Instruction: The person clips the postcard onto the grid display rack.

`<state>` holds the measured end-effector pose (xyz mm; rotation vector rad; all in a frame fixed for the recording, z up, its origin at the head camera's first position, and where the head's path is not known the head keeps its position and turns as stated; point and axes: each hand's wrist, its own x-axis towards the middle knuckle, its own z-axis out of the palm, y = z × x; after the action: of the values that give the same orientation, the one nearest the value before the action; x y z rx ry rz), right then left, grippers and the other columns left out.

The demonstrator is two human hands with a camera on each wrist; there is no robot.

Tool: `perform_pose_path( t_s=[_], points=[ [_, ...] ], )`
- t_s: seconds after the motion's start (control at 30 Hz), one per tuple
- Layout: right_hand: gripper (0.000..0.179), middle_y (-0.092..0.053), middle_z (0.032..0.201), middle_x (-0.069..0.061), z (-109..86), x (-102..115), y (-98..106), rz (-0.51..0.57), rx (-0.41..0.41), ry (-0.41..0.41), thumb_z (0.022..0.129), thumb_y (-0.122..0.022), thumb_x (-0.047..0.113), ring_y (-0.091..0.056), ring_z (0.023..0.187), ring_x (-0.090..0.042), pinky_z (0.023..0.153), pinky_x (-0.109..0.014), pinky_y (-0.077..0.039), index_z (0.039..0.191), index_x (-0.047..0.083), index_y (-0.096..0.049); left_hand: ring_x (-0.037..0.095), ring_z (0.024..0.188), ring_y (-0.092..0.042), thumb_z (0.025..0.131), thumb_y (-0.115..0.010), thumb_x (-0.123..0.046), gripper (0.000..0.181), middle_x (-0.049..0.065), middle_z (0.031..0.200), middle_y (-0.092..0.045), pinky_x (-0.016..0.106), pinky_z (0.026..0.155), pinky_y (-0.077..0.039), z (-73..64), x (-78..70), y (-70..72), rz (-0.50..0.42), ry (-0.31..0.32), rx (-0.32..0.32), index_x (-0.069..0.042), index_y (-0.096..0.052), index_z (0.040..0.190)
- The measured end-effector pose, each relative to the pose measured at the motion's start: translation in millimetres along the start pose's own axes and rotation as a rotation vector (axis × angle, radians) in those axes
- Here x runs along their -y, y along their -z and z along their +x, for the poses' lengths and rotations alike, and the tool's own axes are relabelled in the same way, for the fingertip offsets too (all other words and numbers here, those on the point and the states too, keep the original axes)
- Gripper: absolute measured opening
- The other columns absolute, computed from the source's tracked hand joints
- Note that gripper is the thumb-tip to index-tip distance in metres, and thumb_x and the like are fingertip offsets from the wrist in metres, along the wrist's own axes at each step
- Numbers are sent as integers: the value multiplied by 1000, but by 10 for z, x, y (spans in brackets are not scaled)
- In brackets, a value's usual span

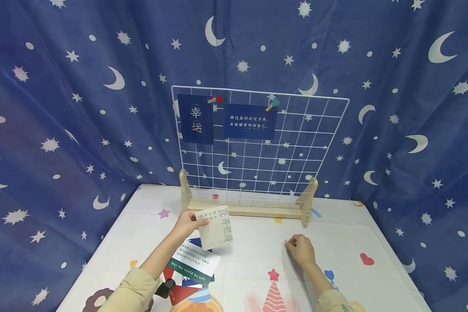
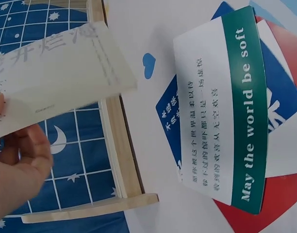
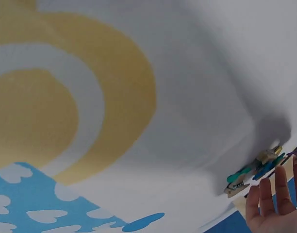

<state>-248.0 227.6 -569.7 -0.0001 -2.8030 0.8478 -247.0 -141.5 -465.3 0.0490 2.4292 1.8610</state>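
On the counter, I judge mounting partway complete: the wire rack carries two clipped blue cards, a card stack is unhung, my left grip pinches a cream card before the rack, and my right grip, closure indeterminate, is near several clips, no container showing.

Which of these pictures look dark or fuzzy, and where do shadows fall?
Head view: bright overall; left wrist view: printing on the held card looks soft, while big lettering on the green-banded card reads clearly; right wrist view: dimmest, with a broad grey shadow across the white tablecloth by the clips.
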Motion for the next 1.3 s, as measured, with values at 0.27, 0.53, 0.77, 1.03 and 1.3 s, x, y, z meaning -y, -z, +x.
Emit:
perform_pose_path(
  t_s=[0.27,0.53,0.77,1.03,1.3],
  points=[
    [18,-66,70,-11,40,43,116,157,50,-100,88,-63,12,-56,59,-15,52,-24,-45,80,-4,-66,11,77,-64,86,-63,-2,21,19,97,-70,22,70,-52,-29,69,-59,-6,-1,-58,8,-65,104],
    [23,-70,86,-19,146,110,249,401,82,-211,91,-58,12,-61,73,-16,66,-28,-52,94,-10,-66,27,86,-66,95,-51,-8,30,24,105,-65,32,72,-55,-75,17,-71,45,-47,-111,8,-52,120],
    [28,-73,84,-12,222,180,338,624,144,-304,95,-54,13,-68,70,-11,71,-32,-56,103,-12,-60,43,123,-47,94,-46,-5,43,29,129,-50,52,106,-37,-88,-41,-69,173,-71,-94,9,-37,134],
    [30,-74,85,-2,227,266,448,784,190,-372,97,-49,15,-67,70,-5,67,-23,-55,111,-10,-56,34,89,-65,81,-57,12,37,29,103,-64,37,77,-56,-54,-130,-54,139,-80,-102,14,-52,118],
    [32,-73,78,2,185,233,507,797,195,-442,98,-47,16,-66,65,-5,61,-17,-52,115,-10,-52,23,73,-66,77,-66,10,33,27,93,-67,31,66,-57,36,-83,-96,123,-73,-163,14,-59,109]
  ],
)
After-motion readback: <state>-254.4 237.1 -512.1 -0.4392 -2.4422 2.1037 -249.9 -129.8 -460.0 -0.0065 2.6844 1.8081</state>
